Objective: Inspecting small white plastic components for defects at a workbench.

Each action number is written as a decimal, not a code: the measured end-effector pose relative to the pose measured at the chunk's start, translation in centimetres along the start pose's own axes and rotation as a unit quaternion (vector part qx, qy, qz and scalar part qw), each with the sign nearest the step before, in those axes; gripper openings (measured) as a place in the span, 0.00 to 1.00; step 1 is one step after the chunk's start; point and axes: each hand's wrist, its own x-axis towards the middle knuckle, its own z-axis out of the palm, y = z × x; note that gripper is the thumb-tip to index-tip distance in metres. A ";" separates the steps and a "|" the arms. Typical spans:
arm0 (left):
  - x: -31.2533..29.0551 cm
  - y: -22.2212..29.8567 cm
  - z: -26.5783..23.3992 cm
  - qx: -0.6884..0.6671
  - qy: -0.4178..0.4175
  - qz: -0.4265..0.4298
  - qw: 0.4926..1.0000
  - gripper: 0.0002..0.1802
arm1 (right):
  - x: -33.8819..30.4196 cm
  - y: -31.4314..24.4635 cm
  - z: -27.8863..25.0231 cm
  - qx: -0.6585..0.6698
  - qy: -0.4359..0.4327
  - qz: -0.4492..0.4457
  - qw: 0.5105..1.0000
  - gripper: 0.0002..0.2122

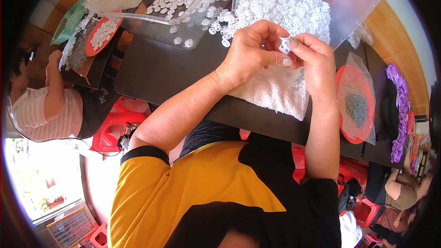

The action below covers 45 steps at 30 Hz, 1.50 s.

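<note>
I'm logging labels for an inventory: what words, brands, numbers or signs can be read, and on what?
No text can be read.
Small white plastic piece in the right hand: none legible.
White mark on a co-worker's dark trousers: too small.
Black-and-yellow object at far right: too blurred.

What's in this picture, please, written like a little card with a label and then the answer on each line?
Right hand: holds a small white piece
Left hand: fingers curled close around it, touch unclear
Below the hands: pale cloth on a dark table
Beyond: clear bin heaped with white pieces
To the right: red plate, small grey bits, clear bag
To the left: another person beside a red tray of white pieces
</note>
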 end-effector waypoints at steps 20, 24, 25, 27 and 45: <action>-0.9 0.0 0.0 0.210 0.024 0.196 0.958 0.15 | -0.3 -0.5 -0.1 0.036 -0.078 0.027 0.996 0.12; -0.8 0.3 0.1 0.168 0.012 0.161 0.972 0.14 | -0.4 -0.3 -0.2 0.070 -0.071 0.030 0.995 0.12; -0.8 0.3 0.1 0.168 0.011 0.161 0.973 0.14 | -0.4 -0.4 -0.2 0.068 -0.066 0.025 0.995 0.12; -0.8 0.3 0.1 0.167 0.010 0.161 0.973 0.15 | -0.4 -0.4 -0.2 0.065 -0.061 0.021 0.996 0.12; -0.5 0.1 0.1 0.186 -0.002 0.152 0.971 0.17 | -0.3 -0.4 -0.5 0.041 -0.051 0.003 0.998 0.11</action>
